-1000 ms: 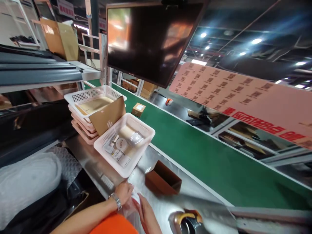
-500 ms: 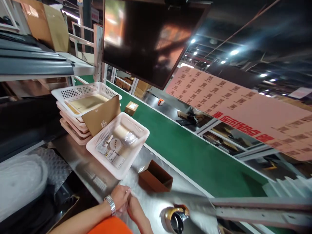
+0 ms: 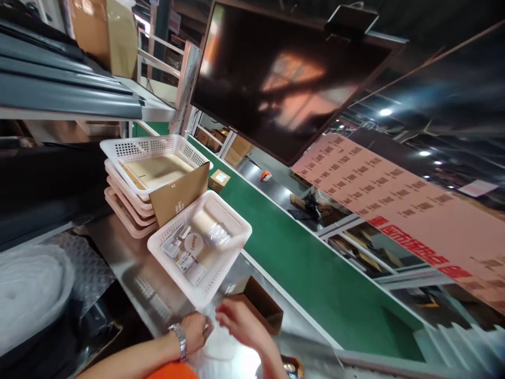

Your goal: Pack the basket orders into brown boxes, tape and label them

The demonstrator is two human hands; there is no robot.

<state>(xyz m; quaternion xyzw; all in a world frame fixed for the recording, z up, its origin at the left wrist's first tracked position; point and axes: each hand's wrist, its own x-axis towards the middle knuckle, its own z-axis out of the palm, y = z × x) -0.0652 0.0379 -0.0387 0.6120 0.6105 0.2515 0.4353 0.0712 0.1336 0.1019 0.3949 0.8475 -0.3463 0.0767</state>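
My left hand, with a metal-band watch on its wrist, is closed above the steel table; whatever its curled fingers may hold is hidden. A small gap to the right, my right hand reaches across with its fingers stretched out and holds nothing. It overlaps the near side of an open brown cardboard box. Just beyond both hands lies a white plastic basket containing several clear packets and a round white label. A tape roll or dispenser shows partly behind my right forearm.
Stacked white baskets stand at the left, with a cardboard sheet leaning beside them. A green conveyor belt runs behind the table, carrying a small carton. Bubble wrap is at lower left; a monitor hangs above.
My hands were together; now they are apart, the right one moved up and right to the box with its fingers extended. The camera view has shifted, and the tape item is now mostly hidden.
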